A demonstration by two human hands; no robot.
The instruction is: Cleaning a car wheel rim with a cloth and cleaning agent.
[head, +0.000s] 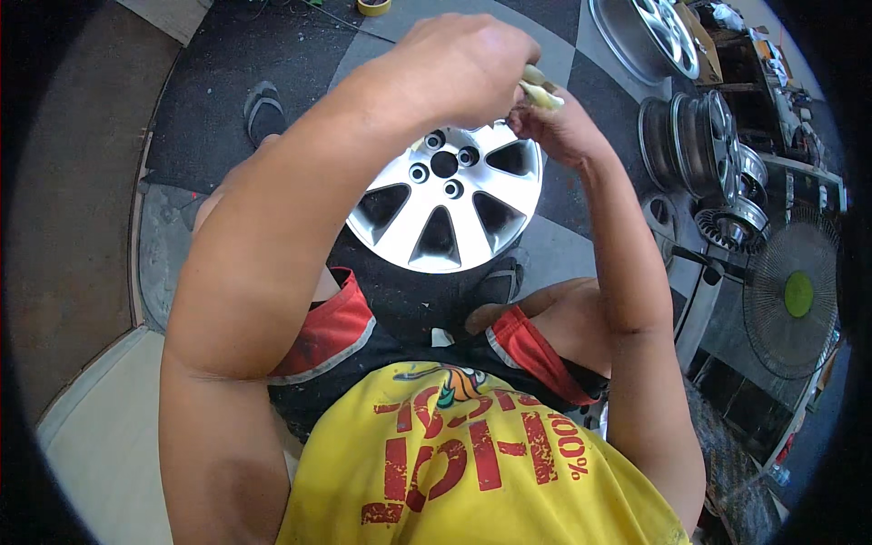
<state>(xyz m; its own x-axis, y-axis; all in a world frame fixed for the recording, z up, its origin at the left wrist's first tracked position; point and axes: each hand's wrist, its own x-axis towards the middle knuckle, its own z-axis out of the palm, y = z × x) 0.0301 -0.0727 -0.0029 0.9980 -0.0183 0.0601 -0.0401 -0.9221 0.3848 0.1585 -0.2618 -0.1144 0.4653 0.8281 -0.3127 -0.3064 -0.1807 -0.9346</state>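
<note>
A silver alloy wheel rim (442, 223) lies face up on the floor in front of me, between my feet. Its spokes, centre bore and lug holes show, while its far edge is partly hidden by my arm and hands. Above that far edge, my left hand (470, 65) and my right hand (555, 129) meet. Between them they grip a small pale-yellow object (543, 95), mostly covered by the fingers; its kind is unclear. The back of my left hand hides most of its own fingers. My right fingers are curled close under the object.
Several metal wheel rims (688, 143) stand or lie at the right. A pedestal fan (793, 293) with a green hub is nearby. At the top sits a yellow round item (373, 7). Grey and black checkered flooring (279, 41) surrounds the wheel; a pale panel (109, 436) lies lower left.
</note>
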